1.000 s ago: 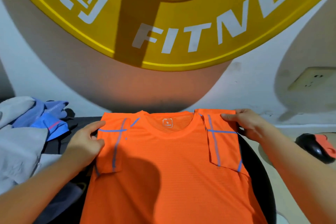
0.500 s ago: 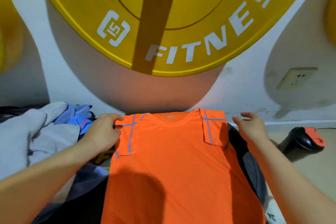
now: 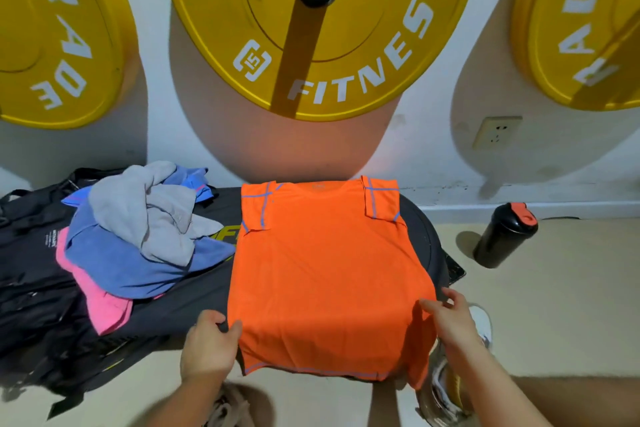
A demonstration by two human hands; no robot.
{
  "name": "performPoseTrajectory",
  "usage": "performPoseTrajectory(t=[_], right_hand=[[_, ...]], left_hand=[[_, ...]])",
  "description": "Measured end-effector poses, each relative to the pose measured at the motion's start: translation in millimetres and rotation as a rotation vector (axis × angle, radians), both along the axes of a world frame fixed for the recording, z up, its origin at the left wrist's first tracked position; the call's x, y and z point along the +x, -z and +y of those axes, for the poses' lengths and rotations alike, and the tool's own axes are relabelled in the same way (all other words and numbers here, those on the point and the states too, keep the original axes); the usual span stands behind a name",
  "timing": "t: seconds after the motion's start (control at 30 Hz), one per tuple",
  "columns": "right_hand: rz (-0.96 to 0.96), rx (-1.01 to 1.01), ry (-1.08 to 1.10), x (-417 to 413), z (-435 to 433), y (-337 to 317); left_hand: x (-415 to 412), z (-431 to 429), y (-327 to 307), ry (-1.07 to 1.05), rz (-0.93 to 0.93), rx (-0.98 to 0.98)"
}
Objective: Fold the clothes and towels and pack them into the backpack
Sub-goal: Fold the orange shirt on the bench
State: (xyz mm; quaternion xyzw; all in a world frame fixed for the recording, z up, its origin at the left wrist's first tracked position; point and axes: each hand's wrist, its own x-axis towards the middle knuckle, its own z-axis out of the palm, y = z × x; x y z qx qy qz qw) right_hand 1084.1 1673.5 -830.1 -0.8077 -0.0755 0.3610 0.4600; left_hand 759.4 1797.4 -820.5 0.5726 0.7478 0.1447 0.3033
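Note:
An orange T-shirt (image 3: pixel 329 267) with blue seams lies flat on a black round surface (image 3: pixel 424 236), both sleeves folded inward. My left hand (image 3: pixel 209 343) pinches the shirt's lower left edge between thumb and fingers. My right hand (image 3: pixel 450 319) holds the lower right edge, thumb on top of the cloth. A heap of unfolded items sits to the left: a grey towel (image 3: pixel 152 215), a blue cloth (image 3: pixel 138 267) and a pink cloth (image 3: pixel 104 305). They lie on a black backpack (image 3: pixel 31 263) at the far left.
A black shaker bottle (image 3: pixel 502 239) with an orange lid stands on the beige floor at the right. Yellow weight plates (image 3: pixel 346 28) hang on the white wall behind. A wall socket (image 3: pixel 497 132) is at the right. Shoes show at the bottom edge.
Both hands have moved from the shirt's shoulders down to its lower corners. The view has pulled back, showing the whole shirt, the cloth pile and the backpack.

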Motion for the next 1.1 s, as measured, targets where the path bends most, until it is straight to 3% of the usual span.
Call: performPoseTrajectory(t=[0.27, 0.4, 0.57, 0.63, 0.77, 0.87, 1.0, 1.1], right_hand=[[0.060, -0.010, -0.121, 0.0, -7.7, -3.8], [0.276, -0.057, -0.075, 13.1, -3.7, -5.5], [0.294, -0.084, -0.155, 27.8, -5.7, -10.5], [0.252, -0.074, -0.216, 26.5, -5.0, -11.2], [0.076, -0.122, -0.347, 21.5, -3.3, -6.8], [0.083, -0.127, -0.453, 19.5, -5.0, -13.3], [-0.072, -0.333, -0.598, 23.7, -6.9, -22.7], [-0.172, -0.373, -0.526, 21.1, -11.2, -20.2]], left_hand=[[2.7, -2.9, -7.3, -0.046, 0.006, 0.012], [6.4, -1.0, -5.9, -0.030, -0.064, 0.028], [-7.0, 9.0, -17.6, -0.230, -0.735, -0.112], [-12.3, 11.4, -19.8, -0.249, -0.827, -0.195], [-12.5, 4.9, -12.6, -0.124, -0.732, -0.291], [-12.1, 4.0, -3.6, 0.076, -0.441, -0.257], [-16.2, 11.2, -0.8, 0.026, -0.309, -0.121], [-28.3, 13.5, 6.3, 0.065, -0.296, -0.215]])
